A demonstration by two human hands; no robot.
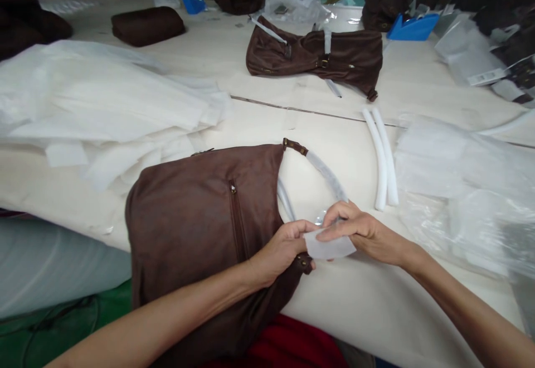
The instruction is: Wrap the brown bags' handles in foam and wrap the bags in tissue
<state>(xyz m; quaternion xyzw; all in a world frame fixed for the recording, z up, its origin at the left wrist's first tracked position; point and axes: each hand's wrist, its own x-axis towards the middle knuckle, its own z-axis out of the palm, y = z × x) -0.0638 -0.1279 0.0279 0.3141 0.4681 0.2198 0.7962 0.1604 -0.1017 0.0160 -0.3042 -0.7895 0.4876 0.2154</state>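
A dark brown bag [188,217] with a zipper lies at the table's front edge, its strap [328,174] wrapped in pale material and looping out to the right. Near the strap's lower end, a small white sheet [330,245] is pinched between both hands. My left hand [281,251] has its fingers closed on the sheet's left edge, beside the bag's opening. From the right, my right hand [359,228] grips the same sheet, thumb and fingers pressed together. The part of the strap behind the fingers is hidden.
Thin white sheets [96,100] are heaped at the left. Two white foam rods [381,161] and clear plastic bags [468,189] lie right. Farther back are another brown bag [313,53], a rolled brown item [147,25] and a blue holder [413,27].
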